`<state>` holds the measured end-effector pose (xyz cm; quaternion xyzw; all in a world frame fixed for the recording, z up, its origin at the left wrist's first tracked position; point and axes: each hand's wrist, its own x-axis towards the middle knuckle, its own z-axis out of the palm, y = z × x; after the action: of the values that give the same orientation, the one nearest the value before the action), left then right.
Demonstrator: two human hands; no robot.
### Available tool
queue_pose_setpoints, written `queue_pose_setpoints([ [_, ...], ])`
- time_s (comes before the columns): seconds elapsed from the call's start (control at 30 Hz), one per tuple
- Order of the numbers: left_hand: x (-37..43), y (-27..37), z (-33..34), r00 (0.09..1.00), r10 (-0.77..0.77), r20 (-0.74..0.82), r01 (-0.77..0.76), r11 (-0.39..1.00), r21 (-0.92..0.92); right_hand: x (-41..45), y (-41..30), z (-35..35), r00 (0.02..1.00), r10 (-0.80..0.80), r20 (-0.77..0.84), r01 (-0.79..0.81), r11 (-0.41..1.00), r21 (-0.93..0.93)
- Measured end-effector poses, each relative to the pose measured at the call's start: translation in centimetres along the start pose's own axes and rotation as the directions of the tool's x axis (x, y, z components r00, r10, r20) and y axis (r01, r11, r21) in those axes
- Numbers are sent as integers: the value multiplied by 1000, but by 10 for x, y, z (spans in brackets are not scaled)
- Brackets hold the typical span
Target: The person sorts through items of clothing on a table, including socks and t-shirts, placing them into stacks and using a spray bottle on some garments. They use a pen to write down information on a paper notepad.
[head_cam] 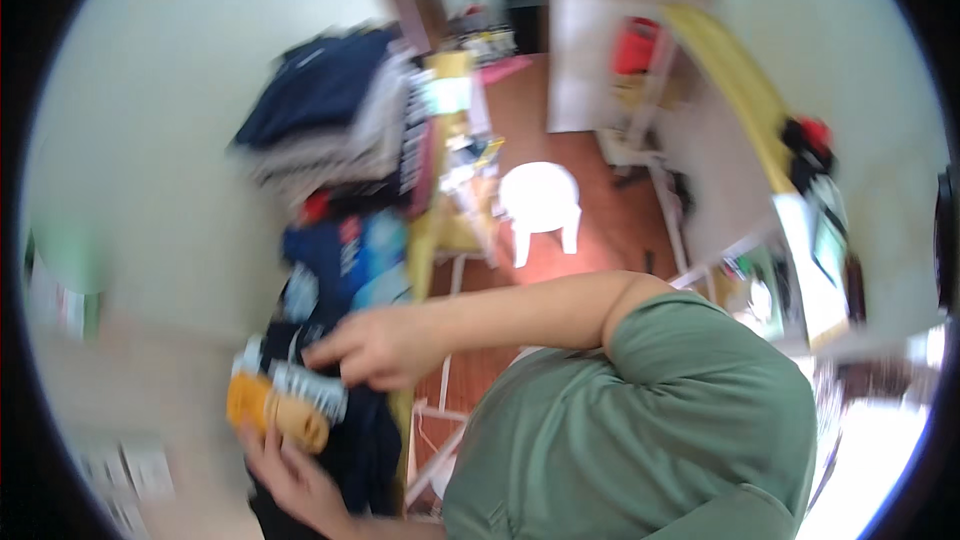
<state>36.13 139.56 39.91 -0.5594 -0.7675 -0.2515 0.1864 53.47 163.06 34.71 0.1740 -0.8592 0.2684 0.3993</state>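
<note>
My left hand (292, 476) lies with spread fingertips against the near side of an orange rolled garment (250, 399) and a tan rolled garment (300, 421). Just beyond them is a light grey roll of printed cloth (309, 388). Over its far end hovers or rests my right hand (386, 345), index finger stretched out and the others curled; blur hides whether it grips anything. Dark folded cloth (367, 435) lies beneath and beside the rolls. Blue printed clothes (330, 255) are further along the same surface.
A tall stack of folded clothes (322, 90) stands against the wall, along the yellow-edged table (424, 240). A white plastic stool (540, 199) is on the red-brown floor (517, 120). Opposite stands another yellow-edged table (739, 97) with items on it.
</note>
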Motion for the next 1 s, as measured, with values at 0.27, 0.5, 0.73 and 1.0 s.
queue_pose_setpoints([
  [0.27,18,117,58,706,232,-669,-605,688,-400,-283,-80,-187,86,861,-502,-835,-213,-507],
  [0.5,21,189,147,993,97,-74,-120,680,-723,-449,-262,-441,-176,-49,-983,-631,-761,151],
  [0.73,50,367,189,670,742,36,-430,428,-795,-537,-325,-534,-191,-44,-981,-621,-768,156],
  [1.0,43,499,260,455,613,645,650,267,-712,-415,-307,-514,406,98,-909,-738,-551,-389],
])
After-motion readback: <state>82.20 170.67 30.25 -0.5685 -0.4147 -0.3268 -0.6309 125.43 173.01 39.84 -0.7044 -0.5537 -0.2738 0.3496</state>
